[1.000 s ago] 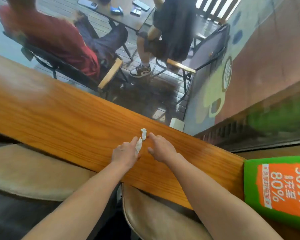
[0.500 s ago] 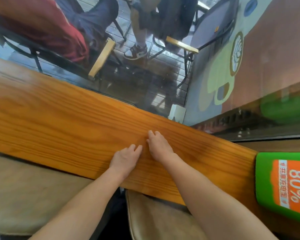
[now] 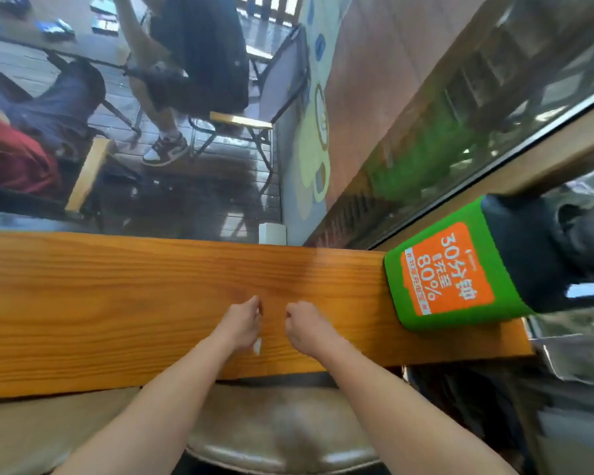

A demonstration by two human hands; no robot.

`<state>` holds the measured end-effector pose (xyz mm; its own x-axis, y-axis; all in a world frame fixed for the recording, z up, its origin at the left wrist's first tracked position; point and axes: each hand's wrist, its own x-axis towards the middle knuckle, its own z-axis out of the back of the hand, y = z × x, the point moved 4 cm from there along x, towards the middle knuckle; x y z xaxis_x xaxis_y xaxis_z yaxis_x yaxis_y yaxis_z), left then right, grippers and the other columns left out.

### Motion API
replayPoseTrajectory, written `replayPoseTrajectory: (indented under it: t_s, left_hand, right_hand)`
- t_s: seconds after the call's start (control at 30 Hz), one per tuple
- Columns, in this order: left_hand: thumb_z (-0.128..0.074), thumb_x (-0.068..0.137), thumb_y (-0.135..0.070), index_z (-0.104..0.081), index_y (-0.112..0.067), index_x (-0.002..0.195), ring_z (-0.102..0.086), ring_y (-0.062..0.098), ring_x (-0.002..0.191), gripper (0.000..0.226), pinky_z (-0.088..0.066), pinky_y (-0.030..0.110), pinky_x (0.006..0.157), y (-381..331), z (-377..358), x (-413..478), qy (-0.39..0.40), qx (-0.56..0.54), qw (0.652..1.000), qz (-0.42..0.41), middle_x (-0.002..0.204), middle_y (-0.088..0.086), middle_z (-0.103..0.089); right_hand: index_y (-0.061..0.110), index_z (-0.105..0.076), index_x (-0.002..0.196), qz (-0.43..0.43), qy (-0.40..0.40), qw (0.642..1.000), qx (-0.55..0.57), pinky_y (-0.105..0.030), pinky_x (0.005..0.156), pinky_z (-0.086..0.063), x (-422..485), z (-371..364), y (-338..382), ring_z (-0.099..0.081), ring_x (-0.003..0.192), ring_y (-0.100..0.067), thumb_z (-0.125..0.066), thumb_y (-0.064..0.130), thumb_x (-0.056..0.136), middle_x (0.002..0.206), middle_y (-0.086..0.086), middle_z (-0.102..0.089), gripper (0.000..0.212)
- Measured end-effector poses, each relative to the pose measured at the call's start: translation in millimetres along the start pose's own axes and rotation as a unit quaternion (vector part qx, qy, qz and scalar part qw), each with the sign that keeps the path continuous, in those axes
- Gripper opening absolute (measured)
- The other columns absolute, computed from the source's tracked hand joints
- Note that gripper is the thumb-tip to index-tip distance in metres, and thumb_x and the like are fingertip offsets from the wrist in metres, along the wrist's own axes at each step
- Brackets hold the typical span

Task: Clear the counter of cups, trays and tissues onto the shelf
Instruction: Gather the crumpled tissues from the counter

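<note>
Both my hands rest over the wooden counter [image 3: 117, 303], close together near its front edge. My left hand [image 3: 239, 323] is curled, and a small white scrap of tissue [image 3: 257, 345] shows under its palm edge. My right hand [image 3: 306, 329] is closed in a loose fist just to the right, with nothing visible in it. No cups or trays are in sight.
A green and orange charging station [image 3: 453, 269] stands on the counter's right end. A padded stool [image 3: 282, 430] sits below my arms. Behind the counter's glass, people sit on chairs at an outdoor table [image 3: 48, 36].
The white tissue that stood between my fingertips one second ago is now mostly tucked under my left hand. Both hands have curled and drawn back toward the counter's front edge. The view swung right.
</note>
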<state>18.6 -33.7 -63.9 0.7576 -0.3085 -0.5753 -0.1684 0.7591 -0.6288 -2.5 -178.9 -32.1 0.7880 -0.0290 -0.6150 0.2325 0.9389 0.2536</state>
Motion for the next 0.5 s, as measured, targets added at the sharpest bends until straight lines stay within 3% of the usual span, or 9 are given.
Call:
replayPoseTrajectory:
  t_s: [0.1, 0.17, 0.3, 0.4, 0.5]
  left_hand:
    - [-0.041, 0.092, 0.003, -0.056, -0.013, 0.093, -0.065, 0.032, 0.064, 0.022, -0.051, 0.034, 0.049, -69.4, -29.8, -4.6, 0.052, -0.029, 0.998, -0.023, 0.086, 0.017, -0.066]
    - [-0.037, 0.082, 0.008, -0.057, -0.013, 0.076, -0.07, 0.035, 0.067, 0.029, -0.052, 0.033, 0.05, -112.2, -56.3, -11.7, 0.074, -0.023, 0.996, -0.036, 0.073, 0.014, -0.066]
    - [-0.047, 0.084, -0.003, -0.06, -0.017, 0.063, -0.063, 0.028, 0.067, 0.028, -0.045, 0.029, 0.056, -194.8, -117.0, -27.1, 0.061, 0.045, 0.993, -0.096, 0.07, 0.011, -0.068]
    - [-0.054, 0.081, -0.016, -0.058, -0.015, 0.056, -0.061, 0.033, 0.069, 0.025, -0.039, 0.026, 0.056, -250.5, -174.8, -44.4, 0.055, 0.088, 0.986, -0.127, 0.066, 0.01, -0.067]
    - [-0.057, 0.074, -0.033, -0.068, -0.013, 0.075, -0.066, 0.036, 0.082, 0.023, -0.049, 0.032, 0.063, -297.8, -243.8, -63.0, 0.071, 0.229, 0.949, -0.204, 0.085, 0.012, -0.071]
  right_hand:
    - [0.009, -0.058, 0.093, -0.03, -0.062, 0.998, 0.009, -0.037, 0.068, -0.043, -46.5, 17.7, -58.0, -0.059, 0.094, -0.039, -0.045, 0.027, 0.093, 0.103, -0.019, -0.064, 0.022]
    - [0.01, -0.057, 0.088, -0.057, -0.084, 0.995, 0.016, -0.038, 0.069, -0.044, -79.1, 24.1, -104.9, -0.06, 0.095, -0.04, -0.048, 0.029, 0.094, 0.102, -0.021, -0.064, 0.021]
    - [0.013, -0.059, 0.092, -0.11, -0.136, 0.984, 0.037, -0.036, 0.069, -0.041, -143.0, 27.2, -204.8, -0.06, 0.098, -0.038, -0.052, 0.033, 0.096, 0.105, -0.015, -0.063, 0.021]
    - [0.017, -0.06, 0.095, -0.12, -0.172, 0.976, 0.059, -0.037, 0.074, -0.046, -188.4, 23.0, -275.7, -0.061, 0.098, -0.036, -0.055, 0.037, 0.094, 0.103, -0.013, -0.062, 0.02]
    - [0.018, -0.06, 0.094, -0.134, -0.217, 0.962, 0.096, -0.039, 0.078, -0.05, -225.1, 15.4, -339.3, -0.06, 0.095, -0.033, -0.061, 0.037, 0.091, 0.097, -0.009, -0.06, 0.019]
